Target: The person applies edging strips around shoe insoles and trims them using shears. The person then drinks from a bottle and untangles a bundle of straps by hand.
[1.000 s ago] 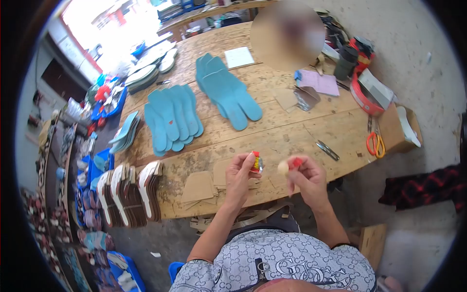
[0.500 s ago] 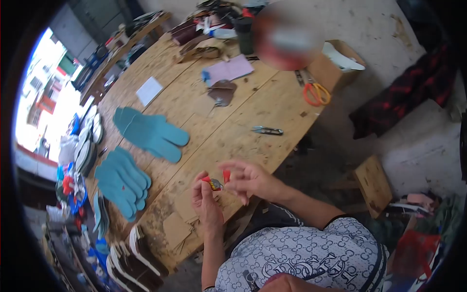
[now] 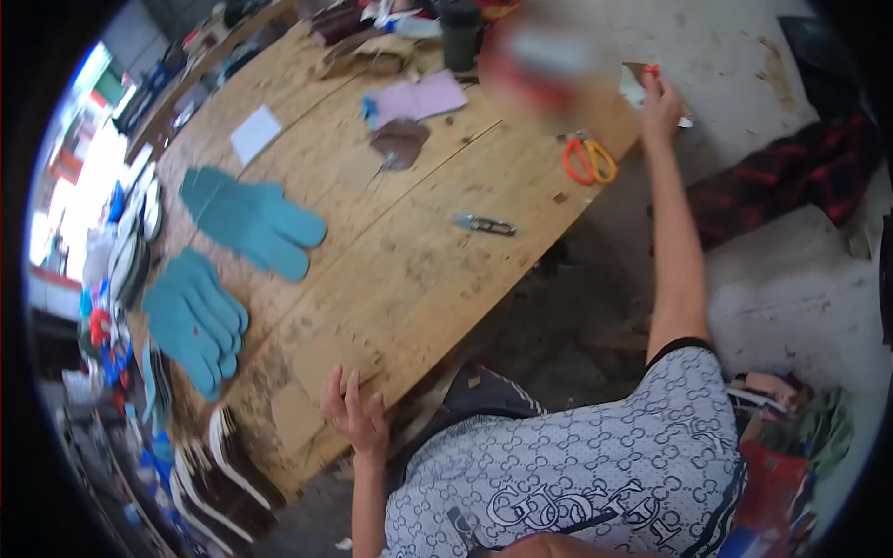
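Observation:
My right hand reaches out to the far right, over the cardboard box at the table's edge. Its fingers are closed on a small red-tipped tube, only partly visible. Near the front edge of the table, my left hand holds nothing, its fingers bent a little and apart. It is close to the thin tan card pieces, and I cannot tell whether it touches them.
Teal sole-shaped pieces lie on the wooden table. Thread snips and orange-handled scissors rest to the right. Brown-and-white strips stand at the lower left. A purple pad lies farther back.
My right hand has gone from in front of my body to the box at far right. My left hand has let go of the small tube and lowered toward the card pieces.

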A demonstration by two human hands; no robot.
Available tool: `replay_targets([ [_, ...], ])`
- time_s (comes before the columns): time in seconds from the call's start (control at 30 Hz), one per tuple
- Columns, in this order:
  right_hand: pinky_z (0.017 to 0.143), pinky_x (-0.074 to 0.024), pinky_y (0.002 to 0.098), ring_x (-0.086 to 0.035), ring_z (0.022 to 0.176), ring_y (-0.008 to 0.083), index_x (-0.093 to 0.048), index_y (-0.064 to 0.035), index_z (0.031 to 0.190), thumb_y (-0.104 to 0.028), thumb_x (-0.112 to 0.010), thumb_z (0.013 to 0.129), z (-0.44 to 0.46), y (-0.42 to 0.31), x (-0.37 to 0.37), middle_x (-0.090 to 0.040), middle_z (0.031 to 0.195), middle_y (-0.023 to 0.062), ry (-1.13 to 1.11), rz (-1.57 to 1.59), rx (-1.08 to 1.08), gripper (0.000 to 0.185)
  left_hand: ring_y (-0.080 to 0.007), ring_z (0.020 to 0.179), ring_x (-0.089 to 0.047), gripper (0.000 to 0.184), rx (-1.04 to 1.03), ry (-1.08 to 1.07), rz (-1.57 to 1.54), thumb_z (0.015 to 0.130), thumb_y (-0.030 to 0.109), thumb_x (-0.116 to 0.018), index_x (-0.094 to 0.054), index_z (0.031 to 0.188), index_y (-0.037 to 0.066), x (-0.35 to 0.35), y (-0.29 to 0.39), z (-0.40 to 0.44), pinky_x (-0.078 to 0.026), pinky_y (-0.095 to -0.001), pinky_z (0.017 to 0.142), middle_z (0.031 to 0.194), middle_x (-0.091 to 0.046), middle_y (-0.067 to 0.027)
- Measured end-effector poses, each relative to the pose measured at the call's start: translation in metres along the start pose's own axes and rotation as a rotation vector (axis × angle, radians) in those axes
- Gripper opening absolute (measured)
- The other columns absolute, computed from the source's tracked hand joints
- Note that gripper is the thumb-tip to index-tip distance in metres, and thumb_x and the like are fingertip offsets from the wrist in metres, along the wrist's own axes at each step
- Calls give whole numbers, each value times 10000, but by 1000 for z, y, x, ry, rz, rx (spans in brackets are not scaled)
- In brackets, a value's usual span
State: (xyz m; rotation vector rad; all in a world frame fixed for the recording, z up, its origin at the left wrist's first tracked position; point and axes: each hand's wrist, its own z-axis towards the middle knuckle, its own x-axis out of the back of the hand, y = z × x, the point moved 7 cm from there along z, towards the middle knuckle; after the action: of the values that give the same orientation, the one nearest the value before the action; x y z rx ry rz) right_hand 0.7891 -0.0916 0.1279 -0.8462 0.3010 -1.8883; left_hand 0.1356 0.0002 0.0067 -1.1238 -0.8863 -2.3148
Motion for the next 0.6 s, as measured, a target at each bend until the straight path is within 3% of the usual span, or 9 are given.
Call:
replay_targets([
  [0.07,777,-478,476,-610,899,380,-644,-108,1059,-265,-501,902,18,56,-48,-651,887,178,-249,-288,89,264,-378,1227,-442,443,-9,-26,123,916,327,-559,-526,1260,49,-3,3,0,-300,-487,1025,1364,-454,-187],
  [0.17,867,-456,495,-566,1054,373,-622,-157,1146,-231,-483,877,14,64,-58,-625,1030,180,-337,-395,52,311,-379,1271,-407,439,0,0,134,905,309,-577,-524,1264,61,-14,3,7,-267,-494,1054,1391,-421,-184],
  [0.2,889,-434,504,-525,1106,378,-604,-135,1178,-202,-496,852,8,54,-51,-604,1078,179,-257,-296,60,350,-379,1274,-405,442,20,19,123,902,303,-581,-522,1266,60,-13,0,7,-268,-496,1056,1387,-425,-184],
  [0.3,871,-445,479,-552,1045,362,-601,-97,1167,-190,-540,841,-25,-10,-13,-612,1043,163,117,-182,402,344,-371,1275,-413,461,18,16,119,884,290,-603,-517,1270,53,-12,-1,6,-273,-498,1059,1370,-448,-183],
  [0.37,832,-458,427,-576,958,315,-620,-48,1096,-210,-604,826,-76,-82,-12,-615,1026,145,-52,52,437,315,-368,1274,-418,469,-1,7,123,883,300,-599,-517,1270,49,-15,-1,4,-278,-496,1056,1365,-454,-184],
  [0.43,788,-463,364,-586,885,268,-641,-36,990,-252,-662,808,-162,-140,-46,-612,957,127,-737,342,82,284,-364,1278,-418,513,-22,26,106,914,377,-547,-488,1299,43,-14,-3,2,-279,-490,1056,1368,-455,-183],
  [0.53,737,-454,349,-572,822,245,-629,-27,884,-265,-683,809,-268,-174,-75,-586,865,118,-1103,175,233,255,-363,1280,-413,657,44,148,-92,937,524,-434,-415,1346,10,-2,-13,0,-275,-466,1061,1381,-435,-197],
  [0.6,711,-445,357,-562,796,249,-604,-25,839,-269,-690,809,-289,-176,-84,-567,829,116,-1124,237,221,261,-352,1267,-421,720,143,235,-207,932,576,-402,-393,1356,-5,3,-26,-8,-283,-443,1057,1380,-430,-202],
])
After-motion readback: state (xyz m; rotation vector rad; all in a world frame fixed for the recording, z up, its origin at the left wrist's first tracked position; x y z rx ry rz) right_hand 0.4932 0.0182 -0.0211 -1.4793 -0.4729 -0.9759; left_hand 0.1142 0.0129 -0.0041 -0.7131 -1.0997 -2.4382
